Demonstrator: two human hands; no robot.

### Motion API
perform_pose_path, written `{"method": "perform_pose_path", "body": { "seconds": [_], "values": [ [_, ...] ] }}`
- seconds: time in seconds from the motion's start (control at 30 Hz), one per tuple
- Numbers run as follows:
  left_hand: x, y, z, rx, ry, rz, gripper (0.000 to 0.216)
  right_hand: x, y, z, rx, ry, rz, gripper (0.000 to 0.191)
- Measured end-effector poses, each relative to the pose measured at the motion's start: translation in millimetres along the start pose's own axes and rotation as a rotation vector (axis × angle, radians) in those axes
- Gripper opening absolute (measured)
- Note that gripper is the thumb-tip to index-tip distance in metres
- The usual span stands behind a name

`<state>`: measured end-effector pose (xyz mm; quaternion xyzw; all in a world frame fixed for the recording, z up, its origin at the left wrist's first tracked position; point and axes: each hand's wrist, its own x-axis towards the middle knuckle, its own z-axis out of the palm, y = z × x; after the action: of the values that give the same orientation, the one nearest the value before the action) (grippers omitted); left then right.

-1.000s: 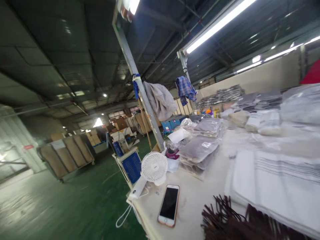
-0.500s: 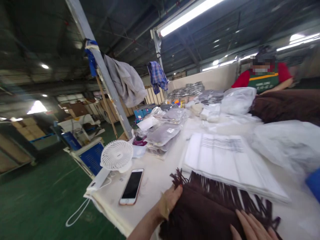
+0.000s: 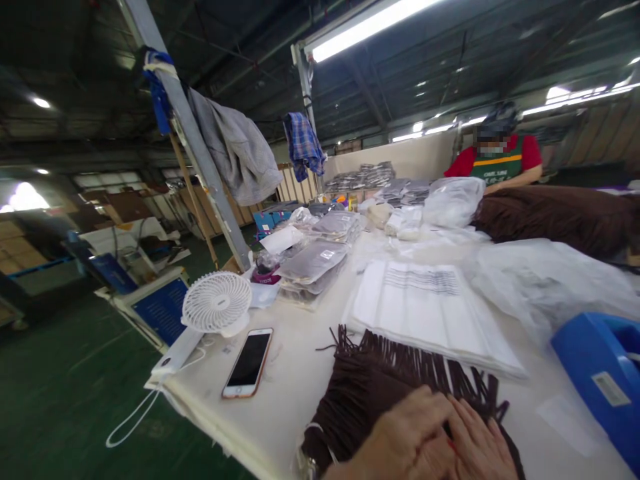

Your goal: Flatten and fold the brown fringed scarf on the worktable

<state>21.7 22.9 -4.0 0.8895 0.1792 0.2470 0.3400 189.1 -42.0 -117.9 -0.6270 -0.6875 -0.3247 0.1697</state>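
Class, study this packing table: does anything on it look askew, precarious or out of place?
The white power bank under the small white desk fan pokes past the white table corner, its white cord loop dangling toward the floor. Both hands, left hand and right hand, press flat on the brown fringed scarf.

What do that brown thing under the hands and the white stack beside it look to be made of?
The brown scarf looks like soft woven or knitted cloth, matte, with a fringe of loose yarn strands along its edge. The white stack seems to be thin clear or milky plastic bags, faintly glossy, with printed grey lines. Both hands, left hand and right hand, press flat on the scarf.
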Motion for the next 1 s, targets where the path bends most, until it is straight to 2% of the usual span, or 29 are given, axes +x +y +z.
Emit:
{"method": "perform_pose_path", "body": {
  "seconds": [0.03, 0.1, 0.13, 0.2, 0.27, 0.33, 0.47, 0.57, 0.67, 0.77, 0.87, 0.93, 0.97, 1.0],
  "values": [
    [-8.3, 4.0, -23.2, 0.016, 0.07, -0.012, 0.039, 5.4, -2.3, -6.9, -0.002, -0.009, 0.015, 0.034],
    [-31.8, 3.0, -64.7, 0.058, 0.276, -0.199, 0.031, 16.4, -7.1, -19.3, -0.014, -0.001, 0.045, 0.031],
    [-45.9, -1.0, -79.7, 0.122, 0.299, -0.253, 0.028, 21.3, -9.3, -23.9, -0.018, 0.003, 0.056, 0.033],
    [-74.2, -11.5, -94.6, 0.265, 0.237, -0.245, 0.028, 28.7, -12.6, -29.8, -0.012, 0.033, 0.082, 0.036],
    [-96.6, -20.4, -90.4, 0.373, 0.142, -0.165, 0.033, 32.9, -14.1, -32.4, 0.004, 0.061, 0.098, 0.04],
    [-108.1, -25.7, -73.6, 0.494, 0.096, -0.029, 0.034, 34.8, -14.2, -34.0, 0.014, 0.081, 0.083, 0.042],
    [-104.7, -30.1, -37.5, 0.777, 0.09, 0.257, 0.012, 36.3, -13.8, -38.8, 0.016, 0.103, 0.0, 0.04],
    [-99.6, -32.3, -30.5, 0.818, 0.025, 0.293, 0.01, 36.1, -15.3, -40.4, 0.017, 0.091, 0.016, 0.04],
    [-98.1, -32.6, -38.0, 0.72, -0.024, 0.271, 0.016, 34.9, -17.3, -38.6, 0.036, 0.075, 0.072, 0.042],
    [-91.8, -28.9, -45.1, 0.443, -0.072, 0.137, 0.02, 33.5, -18.3, -35.9, 0.068, 0.067, 0.144, 0.042],
    [-78.7, -22.7, -42.6, 0.118, 0.02, -0.263, 0.021, 31.8, -18.7, -32.9, 0.091, 0.059, 0.192, 0.042],
    [-69.9, -18.8, -36.8, 0.09, 0.147, -0.513, 0.017, 30.0, -19.7, -30.2, 0.102, 0.047, 0.185, 0.042],
    [-66.3, -17.5, -34.1, 0.153, 0.188, -0.558, 0.014, 29.0, -20.5, -28.7, 0.108, 0.041, 0.186, 0.043],
    [-63.3, -16.9, -32.1, 0.238, 0.207, -0.535, 0.012, 28.1, -21.3, -27.4, 0.118, 0.034, 0.195, 0.043]
  ]
}}
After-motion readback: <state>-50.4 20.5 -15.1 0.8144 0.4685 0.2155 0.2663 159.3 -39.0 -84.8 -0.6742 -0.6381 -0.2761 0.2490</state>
